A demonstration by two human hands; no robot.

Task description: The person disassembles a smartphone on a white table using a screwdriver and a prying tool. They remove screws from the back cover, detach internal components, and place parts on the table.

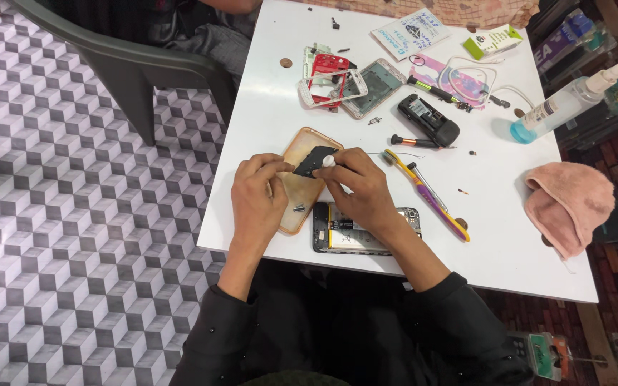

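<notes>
My left hand (257, 194) and my right hand (360, 187) meet over a clear tan phone case (307, 143) on the white table (280, 107). Together they pinch a small black plastic phone part (312, 160); a small white piece (329, 161) sits at my right fingertips on it. Just below my right hand lies an opened phone (345, 236) with its insides and battery showing. A small metal bit (299, 208) rests on the case.
A purple-and-yellow toothbrush (430, 196), a screwdriver (413, 141), a black phone body (428, 119), red and white phone frames (332, 78), a spray bottle (570, 100), and a pink cloth (570, 204) lie on the table. A dark plastic chair (130, 64) stands at left.
</notes>
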